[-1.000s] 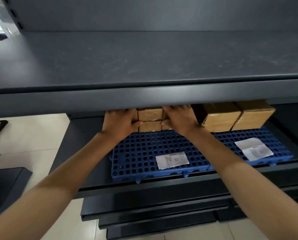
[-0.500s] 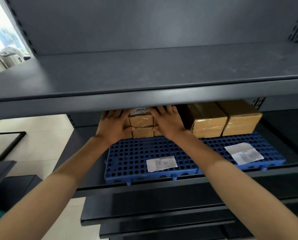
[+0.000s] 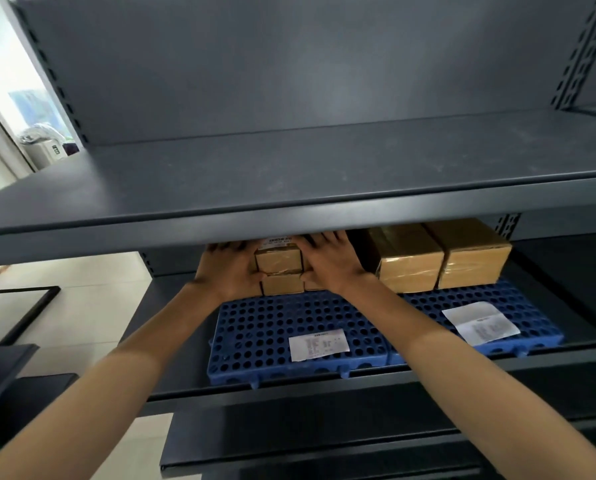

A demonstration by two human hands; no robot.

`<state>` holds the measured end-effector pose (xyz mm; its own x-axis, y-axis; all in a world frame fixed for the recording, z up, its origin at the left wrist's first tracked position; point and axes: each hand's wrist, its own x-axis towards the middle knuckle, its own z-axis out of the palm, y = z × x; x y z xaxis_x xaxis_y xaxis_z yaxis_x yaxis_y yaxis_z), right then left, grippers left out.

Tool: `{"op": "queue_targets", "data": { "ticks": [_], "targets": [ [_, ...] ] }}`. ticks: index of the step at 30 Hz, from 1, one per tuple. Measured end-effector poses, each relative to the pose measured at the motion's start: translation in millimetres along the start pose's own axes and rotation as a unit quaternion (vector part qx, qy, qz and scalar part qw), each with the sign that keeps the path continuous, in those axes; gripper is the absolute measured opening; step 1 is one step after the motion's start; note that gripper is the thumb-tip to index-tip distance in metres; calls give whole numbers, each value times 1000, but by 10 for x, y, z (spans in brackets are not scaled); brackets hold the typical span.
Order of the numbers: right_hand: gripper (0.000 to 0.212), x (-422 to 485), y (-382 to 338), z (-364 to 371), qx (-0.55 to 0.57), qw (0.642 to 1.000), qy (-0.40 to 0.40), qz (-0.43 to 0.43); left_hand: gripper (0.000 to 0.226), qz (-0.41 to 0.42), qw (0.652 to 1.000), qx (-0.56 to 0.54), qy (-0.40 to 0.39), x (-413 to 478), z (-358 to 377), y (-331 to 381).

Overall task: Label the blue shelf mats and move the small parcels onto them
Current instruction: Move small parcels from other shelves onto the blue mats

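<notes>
- A dark grey metal shelving unit fills the view; its upper shelf (image 3: 289,174) is a bare, faintly scuffed board, with a plain grey back panel above it and slotted uprights at both sides.
- On the lower shelf (image 3: 172,306) two blue perforated mats lie side by side, touching: the left mat (image 3: 272,327) and the right mat (image 3: 531,327).
- To the left, pale floor tiles (image 3: 92,292) show beyond the shelving, and a bright opening with blurred objects lies further back.
- A white paper label (image 3: 319,344) lies flat near the front of the left mat; another white label (image 3: 480,322) lies tilted on the right mat. Both carry small print too fine to read.
- A stack of small brown parcels (image 3: 279,271) sits at the back of the left mat, the top one bearing a white printed sticker, unreadable and partly hidden by the upper shelf's edge.
- The left hand (image 3: 229,271) presses the stack's left side and the right hand (image 3: 331,265) its right side, fingers spread, clamping the parcels between them.
- Two larger brown tape-wrapped boxes (image 3: 441,261) stand touching each other at the back of the right mat, just beside the right hand.
</notes>
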<state>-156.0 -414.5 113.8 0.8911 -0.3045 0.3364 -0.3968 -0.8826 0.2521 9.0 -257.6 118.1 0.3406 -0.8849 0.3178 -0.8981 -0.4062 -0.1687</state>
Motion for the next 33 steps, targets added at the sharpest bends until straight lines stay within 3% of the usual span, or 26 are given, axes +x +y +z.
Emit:
{"op": "queue_targets", "data": {
  "ticks": [9, 19, 25, 33],
  "targets": [
    [93, -25, -5, -91, 29, 999, 29, -28, 90, -5, 1000, -6, -17, -11, -21, 55],
    [82, -540, 20, -238, 112, 985, 121, -53, 66, 66, 979, -110, 157, -409, -206, 785],
    [73, -1182, -21, -52, 184, 979, 65, -53, 57, 73, 975, -190, 93, -836, 128, 1322],
    [53, -1613, -299, 281, 217, 974, -46, -40, 54, 13, 984, -179, 21, -1268, 543, 1386]
  ]
}}
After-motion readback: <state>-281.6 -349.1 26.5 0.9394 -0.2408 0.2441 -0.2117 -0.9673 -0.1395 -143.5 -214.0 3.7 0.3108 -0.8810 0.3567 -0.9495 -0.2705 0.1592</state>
